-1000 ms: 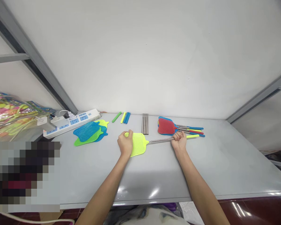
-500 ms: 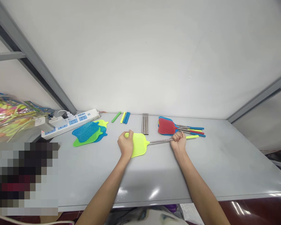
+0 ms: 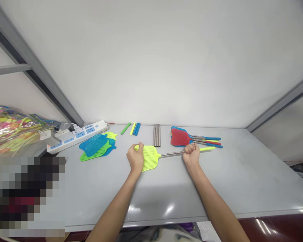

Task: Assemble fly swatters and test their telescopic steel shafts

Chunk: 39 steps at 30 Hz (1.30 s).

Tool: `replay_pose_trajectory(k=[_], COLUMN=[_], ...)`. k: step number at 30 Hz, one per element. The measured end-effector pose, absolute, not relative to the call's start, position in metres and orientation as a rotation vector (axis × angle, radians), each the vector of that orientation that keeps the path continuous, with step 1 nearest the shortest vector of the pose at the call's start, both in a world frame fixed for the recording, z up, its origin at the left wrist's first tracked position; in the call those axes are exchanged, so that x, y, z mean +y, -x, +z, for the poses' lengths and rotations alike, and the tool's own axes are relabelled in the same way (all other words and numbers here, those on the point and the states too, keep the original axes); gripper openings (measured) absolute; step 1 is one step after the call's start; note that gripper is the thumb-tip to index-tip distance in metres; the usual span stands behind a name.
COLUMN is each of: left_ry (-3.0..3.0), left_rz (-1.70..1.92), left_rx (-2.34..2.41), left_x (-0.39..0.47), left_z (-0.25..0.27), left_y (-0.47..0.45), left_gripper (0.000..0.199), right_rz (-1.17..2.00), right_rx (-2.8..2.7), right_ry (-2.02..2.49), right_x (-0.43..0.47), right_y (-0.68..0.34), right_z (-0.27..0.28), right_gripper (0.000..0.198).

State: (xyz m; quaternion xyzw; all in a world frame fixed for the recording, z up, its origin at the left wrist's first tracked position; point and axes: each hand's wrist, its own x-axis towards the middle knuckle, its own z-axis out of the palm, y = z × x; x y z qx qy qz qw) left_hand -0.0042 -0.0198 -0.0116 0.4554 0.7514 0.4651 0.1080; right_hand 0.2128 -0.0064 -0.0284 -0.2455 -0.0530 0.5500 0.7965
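Observation:
A yellow fly swatter [image 3: 149, 158] lies crosswise between my two hands, its perforated head to the left and its yellow grip to the right. My left hand [image 3: 135, 156] is closed on the outer edge of the head. Around the metal rod, close to the yellow grip, my right hand [image 3: 191, 154] is wrapped. Just behind my right hand rests a stack of assembled swatters with a red swatter head [image 3: 179, 137] on top. Their blue, yellow and red grips point right.
Loose swatter heads [image 3: 94, 145] in blue, green and yellow overlap at the left, beside a white power strip [image 3: 78, 135] with plugs. Near the wall lie a green grip [image 3: 125, 128], a yellow and blue grips, and several metal rods [image 3: 157, 135]. Plastic-wrapped goods [image 3: 12, 129] sit far left.
My right hand has shifted very slightly left along the swatter. The whole view has tilted a little; my left hand keeps its hold on the head.

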Motion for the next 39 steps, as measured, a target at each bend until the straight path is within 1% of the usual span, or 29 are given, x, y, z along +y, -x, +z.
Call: replay_pose_trajectory(k=[29,39], left_ry=[-1.349,-1.407], left_rz=[1.370,1.361], left_rx=[2.202,2.107], left_x=[-0.023,-0.021], left_z=[-0.013,-0.009], left_y=[-0.003,-0.004], left_gripper=[0.033,0.031], right_rz=[1.201,1.259], right_rx=[-0.066,-0.073], right_ry=[0.562,0.552], right_x=[-0.011,-0.009], right_y=[-0.196,-0.202], right_z=[-0.027,-0.024], right_gripper=[0.030,0.031])
